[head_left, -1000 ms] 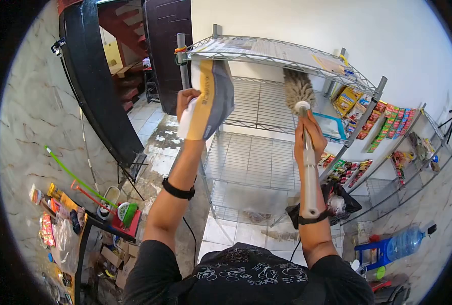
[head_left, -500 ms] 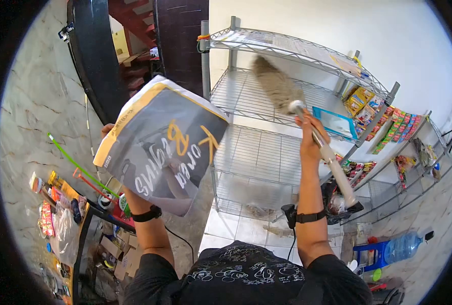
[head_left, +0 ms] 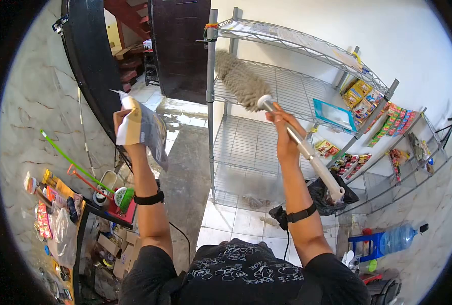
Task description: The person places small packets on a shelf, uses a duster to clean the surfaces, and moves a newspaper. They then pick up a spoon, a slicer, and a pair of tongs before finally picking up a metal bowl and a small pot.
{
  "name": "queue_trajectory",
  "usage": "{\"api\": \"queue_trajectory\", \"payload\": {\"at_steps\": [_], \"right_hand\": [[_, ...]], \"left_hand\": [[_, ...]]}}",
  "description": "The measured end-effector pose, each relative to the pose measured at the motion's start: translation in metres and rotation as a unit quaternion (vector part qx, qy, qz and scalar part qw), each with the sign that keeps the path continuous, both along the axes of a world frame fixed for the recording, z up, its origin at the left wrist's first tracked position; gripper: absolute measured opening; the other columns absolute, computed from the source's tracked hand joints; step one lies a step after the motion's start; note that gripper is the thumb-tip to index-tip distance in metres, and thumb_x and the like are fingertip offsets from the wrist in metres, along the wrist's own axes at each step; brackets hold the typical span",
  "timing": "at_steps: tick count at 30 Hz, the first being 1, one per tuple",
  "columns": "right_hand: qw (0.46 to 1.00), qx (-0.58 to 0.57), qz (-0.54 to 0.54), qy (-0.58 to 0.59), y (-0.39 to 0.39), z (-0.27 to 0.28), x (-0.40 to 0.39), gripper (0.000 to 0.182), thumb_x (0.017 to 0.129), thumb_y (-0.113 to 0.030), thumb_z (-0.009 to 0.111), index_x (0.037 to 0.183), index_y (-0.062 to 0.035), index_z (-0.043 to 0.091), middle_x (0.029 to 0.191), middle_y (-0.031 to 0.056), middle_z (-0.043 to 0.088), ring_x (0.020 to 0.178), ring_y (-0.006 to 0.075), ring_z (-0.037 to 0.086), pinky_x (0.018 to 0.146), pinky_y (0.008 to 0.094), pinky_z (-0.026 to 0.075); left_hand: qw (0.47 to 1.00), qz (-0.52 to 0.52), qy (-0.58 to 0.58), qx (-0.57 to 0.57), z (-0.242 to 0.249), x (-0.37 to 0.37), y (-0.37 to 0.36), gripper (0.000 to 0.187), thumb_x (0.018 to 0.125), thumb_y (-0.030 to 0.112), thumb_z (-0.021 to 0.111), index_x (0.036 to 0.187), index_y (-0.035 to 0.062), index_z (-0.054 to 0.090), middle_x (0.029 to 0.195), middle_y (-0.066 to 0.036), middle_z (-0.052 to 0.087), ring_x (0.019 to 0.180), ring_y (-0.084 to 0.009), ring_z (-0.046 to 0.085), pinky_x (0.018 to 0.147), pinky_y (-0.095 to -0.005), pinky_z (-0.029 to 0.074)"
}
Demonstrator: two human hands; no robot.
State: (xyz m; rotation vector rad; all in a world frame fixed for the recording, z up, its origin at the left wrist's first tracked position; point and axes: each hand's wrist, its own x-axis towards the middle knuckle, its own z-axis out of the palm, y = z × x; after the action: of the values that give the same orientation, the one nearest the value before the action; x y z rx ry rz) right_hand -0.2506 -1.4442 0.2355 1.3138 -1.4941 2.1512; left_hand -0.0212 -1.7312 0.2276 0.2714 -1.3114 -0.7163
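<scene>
My left hand (head_left: 122, 122) is closed on a printed plastic sheet (head_left: 147, 129), grey with a yellow band, which hangs bunched and folded beside the wrist. In my right hand (head_left: 286, 127) is the pale handle of a fluffy grey-brown duster (head_left: 243, 84). The duster's head lies across the left front post of a wire shelf rack (head_left: 211, 101), in front of its upper shelves. A blue-framed tray (head_left: 333, 116) rests on the rack's second shelf, to the right of my right hand.
Snack packets (head_left: 363, 101) and hanging sachets (head_left: 396, 124) are at the right. A black plastic bag (head_left: 320, 195) sits below the duster's handle. A blue stool (head_left: 365, 251) holds a water jug (head_left: 398, 241). At the left are a cluttered table (head_left: 66, 203) and a green stick (head_left: 66, 155).
The sheet, spread wide before, is now turned and folded at my left hand. My right hand and the duster have moved left, bringing the duster's head to the rack's left post.
</scene>
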Motion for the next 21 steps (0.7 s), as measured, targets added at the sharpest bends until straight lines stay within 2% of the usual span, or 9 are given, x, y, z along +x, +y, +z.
{"api": "queue_trajectory", "payload": {"at_steps": [3, 4, 6, 8, 11, 14, 16, 18, 21], "right_hand": [[0.978, -0.169, 0.060, -0.103, 0.009, 0.010, -0.008, 0.019, 0.087, -0.008, 0.056, 0.098, 0.0072, 0.056, 0.108, 0.0249, 0.057, 0.089, 0.0272, 0.062, 0.083, 0.0364, 0.052], [0.979, -0.175, 0.015, -0.102, 0.020, 0.015, -0.008, 0.019, 0.087, -0.007, 0.054, 0.097, 0.0090, 0.055, 0.108, 0.0257, 0.057, 0.088, 0.0279, 0.062, 0.084, 0.0370, 0.052], [0.989, -0.100, -0.109, -0.013, 0.047, 0.021, -0.013, 0.020, 0.088, -0.006, 0.052, 0.099, 0.0099, 0.056, 0.109, 0.0255, 0.057, 0.088, 0.0277, 0.062, 0.082, 0.0366, 0.053], [0.977, -0.029, -0.210, 0.017, 0.065, 0.026, -0.012, 0.018, 0.087, -0.003, 0.053, 0.100, 0.0077, 0.058, 0.110, 0.0228, 0.059, 0.089, 0.0224, 0.063, 0.079, 0.0302, 0.051], [0.921, 0.060, -0.352, 0.156, 0.081, 0.019, -0.022, 0.015, 0.085, 0.000, 0.054, 0.097, 0.0065, 0.060, 0.108, 0.0220, 0.060, 0.093, 0.0235, 0.063, 0.080, 0.0285, 0.050], [0.914, 0.071, -0.361, 0.174, 0.076, 0.009, -0.013, 0.010, 0.083, 0.002, 0.057, 0.091, 0.0065, 0.062, 0.105, 0.0230, 0.061, 0.096, 0.0264, 0.062, 0.080, 0.0299, 0.050], [0.953, 0.068, -0.282, 0.085, 0.071, 0.008, -0.006, 0.013, 0.085, -0.001, 0.055, 0.094, 0.0077, 0.060, 0.107, 0.0244, 0.060, 0.091, 0.0283, 0.063, 0.080, 0.0325, 0.051], [0.983, -0.118, 0.005, -0.138, 0.066, 0.017, 0.009, 0.022, 0.088, -0.008, 0.051, 0.101, 0.0087, 0.055, 0.105, 0.0234, 0.059, 0.086, 0.0265, 0.063, 0.080, 0.0337, 0.052], [0.978, -0.142, 0.006, -0.151, 0.065, 0.026, 0.009, 0.021, 0.090, -0.009, 0.048, 0.100, 0.0084, 0.054, 0.107, 0.0257, 0.057, 0.087, 0.0291, 0.063, 0.080, 0.0374, 0.054]], "left_hand": [[0.998, 0.022, -0.051, -0.019, -0.013, -0.013, -0.004, 0.011, 0.075, -0.002, 0.058, 0.085, 0.0012, 0.053, 0.091, -0.008, 0.058, 0.082, -0.0128, 0.052, 0.078, -0.0250, 0.041], [0.996, -0.065, -0.001, 0.067, -0.016, -0.017, -0.006, 0.014, 0.073, -0.004, 0.059, 0.085, 0.0014, 0.053, 0.094, -0.011, 0.059, 0.089, -0.0140, 0.054, 0.080, -0.0251, 0.040], [0.997, 0.048, -0.052, -0.009, -0.018, -0.022, -0.002, 0.017, 0.071, -0.006, 0.060, 0.085, 0.0012, 0.052, 0.093, -0.012, 0.059, 0.095, -0.0152, 0.055, 0.081, -0.0251, 0.040], [1.000, -0.009, -0.029, 0.010, -0.025, -0.025, -0.007, 0.019, 0.070, -0.007, 0.061, 0.086, 0.0008, 0.052, 0.089, -0.012, 0.059, 0.099, -0.0167, 0.055, 0.081, -0.0253, 0.040], [0.992, 0.062, -0.107, -0.024, -0.021, -0.023, 0.004, 0.018, 0.071, -0.004, 0.062, 0.084, 0.0017, 0.051, 0.077, -0.007, 0.057, 0.078, -0.0122, 0.054, 0.071, -0.0244, 0.042], [0.991, 0.060, -0.119, -0.014, -0.012, -0.029, 0.016, 0.019, 0.071, -0.002, 0.064, 0.083, 0.0033, 0.050, 0.074, -0.004, 0.056, 0.069, -0.0095, 0.049, 0.065, -0.0234, 0.041], [0.990, 0.059, -0.121, -0.051, -0.012, -0.036, 0.017, 0.018, 0.073, -0.001, 0.064, 0.083, 0.0044, 0.050, 0.072, -0.004, 0.054, 0.068, -0.0082, 0.048, 0.063, -0.0227, 0.041], [0.992, 0.043, -0.118, -0.024, -0.011, -0.046, 0.018, 0.016, 0.075, 0.000, 0.063, 0.084, 0.0047, 0.050, 0.072, -0.003, 0.054, 0.067, -0.0074, 0.047, 0.062, -0.0225, 0.040], [0.995, 0.011, -0.089, -0.043, -0.005, -0.058, 0.025, 0.014, 0.077, 0.001, 0.062, 0.084, 0.0052, 0.051, 0.072, -0.002, 0.054, 0.066, -0.0072, 0.047, 0.061, -0.0220, 0.040]]}}
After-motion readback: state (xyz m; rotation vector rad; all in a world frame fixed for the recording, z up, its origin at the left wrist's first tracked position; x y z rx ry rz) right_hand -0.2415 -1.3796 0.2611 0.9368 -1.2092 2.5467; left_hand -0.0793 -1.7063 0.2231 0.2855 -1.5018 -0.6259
